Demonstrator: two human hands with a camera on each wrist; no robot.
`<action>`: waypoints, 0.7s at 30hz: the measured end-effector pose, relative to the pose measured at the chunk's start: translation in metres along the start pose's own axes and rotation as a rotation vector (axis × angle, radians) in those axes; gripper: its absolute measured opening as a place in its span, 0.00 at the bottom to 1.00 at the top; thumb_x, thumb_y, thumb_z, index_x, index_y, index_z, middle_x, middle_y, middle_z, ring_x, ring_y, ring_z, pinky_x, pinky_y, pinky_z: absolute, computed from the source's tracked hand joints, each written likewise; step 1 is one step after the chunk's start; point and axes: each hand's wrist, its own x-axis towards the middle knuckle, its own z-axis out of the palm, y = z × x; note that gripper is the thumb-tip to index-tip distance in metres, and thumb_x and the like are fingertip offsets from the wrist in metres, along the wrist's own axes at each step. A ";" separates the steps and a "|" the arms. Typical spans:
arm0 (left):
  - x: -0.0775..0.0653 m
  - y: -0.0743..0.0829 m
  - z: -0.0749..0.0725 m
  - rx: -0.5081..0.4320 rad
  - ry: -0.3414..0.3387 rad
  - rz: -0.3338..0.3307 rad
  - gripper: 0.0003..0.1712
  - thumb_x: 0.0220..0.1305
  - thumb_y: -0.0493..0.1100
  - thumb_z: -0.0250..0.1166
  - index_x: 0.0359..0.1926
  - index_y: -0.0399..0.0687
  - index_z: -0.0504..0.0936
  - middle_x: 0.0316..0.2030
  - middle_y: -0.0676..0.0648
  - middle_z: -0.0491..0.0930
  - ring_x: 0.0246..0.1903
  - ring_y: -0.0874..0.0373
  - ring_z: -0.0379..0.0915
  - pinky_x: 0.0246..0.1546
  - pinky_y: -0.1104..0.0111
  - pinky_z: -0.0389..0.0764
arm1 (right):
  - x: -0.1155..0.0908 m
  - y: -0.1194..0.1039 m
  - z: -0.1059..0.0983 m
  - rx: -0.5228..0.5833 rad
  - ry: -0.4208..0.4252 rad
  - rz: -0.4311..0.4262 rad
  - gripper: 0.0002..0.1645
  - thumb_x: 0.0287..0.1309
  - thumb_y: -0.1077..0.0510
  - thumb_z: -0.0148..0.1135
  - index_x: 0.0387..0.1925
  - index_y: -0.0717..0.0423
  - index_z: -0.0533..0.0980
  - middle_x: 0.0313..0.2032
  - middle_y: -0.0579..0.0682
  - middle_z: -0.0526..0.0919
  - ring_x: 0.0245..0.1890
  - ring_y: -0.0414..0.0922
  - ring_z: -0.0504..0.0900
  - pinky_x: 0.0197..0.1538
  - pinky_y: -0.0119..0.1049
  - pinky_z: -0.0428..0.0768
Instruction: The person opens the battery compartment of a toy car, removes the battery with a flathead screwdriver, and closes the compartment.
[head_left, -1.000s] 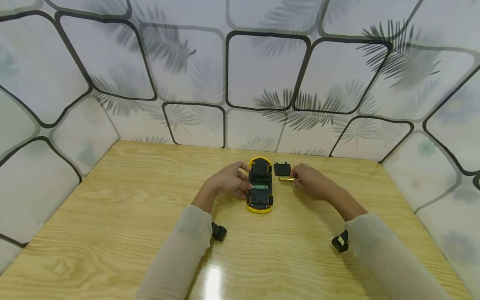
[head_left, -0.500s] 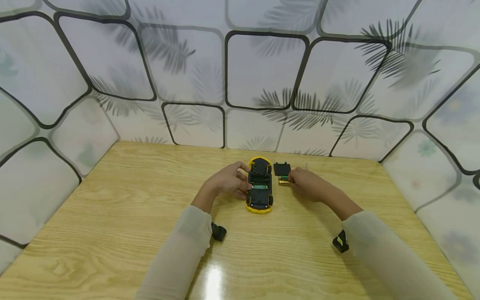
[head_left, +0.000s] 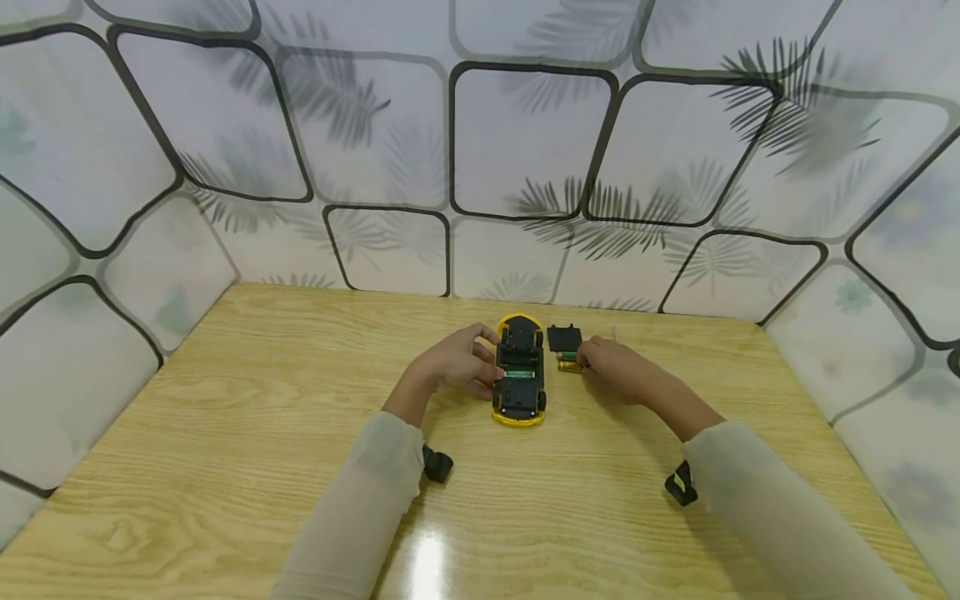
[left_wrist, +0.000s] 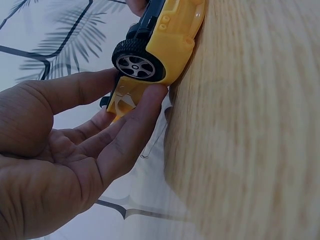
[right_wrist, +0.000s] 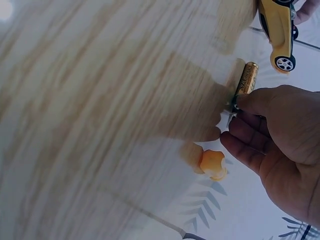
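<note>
A yellow toy car (head_left: 519,404) lies upside down on the table, its black underside up and its battery bay uncovered. One green battery (head_left: 519,374) shows in the bay. My left hand (head_left: 456,364) grips the car's left side, thumb and fingers near a wheel (left_wrist: 135,66) in the left wrist view. To the right of the car, my right hand (head_left: 621,368) pinches the end of a gold battery (right_wrist: 247,77) lying on the table. Beside it is a green-looking battery (head_left: 566,356), partly hidden by the fingers. The black battery cover (head_left: 564,338) lies just behind them.
An orange lobed piece (right_wrist: 213,165) stands near my right fingers in the right wrist view. A thin pale stick (head_left: 615,333) shows behind the right hand. The wooden table (head_left: 300,375) meets patterned walls (head_left: 525,142) at the back and sides.
Since a second ago, my right hand has shifted slightly left and toward me with the gold battery, bringing the green one into sight. Over the last half second almost nothing moves. The left hand stays put.
</note>
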 end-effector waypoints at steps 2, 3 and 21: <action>0.000 0.000 0.000 -0.002 -0.001 0.001 0.30 0.67 0.25 0.61 0.65 0.44 0.64 0.55 0.34 0.74 0.46 0.43 0.82 0.43 0.53 0.89 | -0.001 -0.001 -0.002 -0.003 -0.004 0.000 0.07 0.72 0.66 0.58 0.48 0.65 0.77 0.42 0.56 0.79 0.43 0.53 0.80 0.48 0.49 0.83; 0.000 0.001 0.000 -0.002 -0.001 0.001 0.29 0.67 0.25 0.61 0.65 0.44 0.64 0.55 0.34 0.74 0.46 0.43 0.82 0.43 0.53 0.89 | -0.001 -0.001 -0.004 -0.003 -0.005 0.000 0.08 0.72 0.66 0.58 0.49 0.66 0.77 0.42 0.57 0.79 0.44 0.53 0.80 0.48 0.49 0.83; 0.000 0.004 0.001 0.003 0.013 -0.007 0.29 0.68 0.25 0.62 0.66 0.44 0.64 0.55 0.34 0.75 0.45 0.44 0.82 0.43 0.54 0.89 | 0.012 -0.026 -0.030 0.048 0.034 0.008 0.09 0.74 0.62 0.57 0.50 0.63 0.77 0.43 0.54 0.79 0.42 0.49 0.78 0.45 0.47 0.81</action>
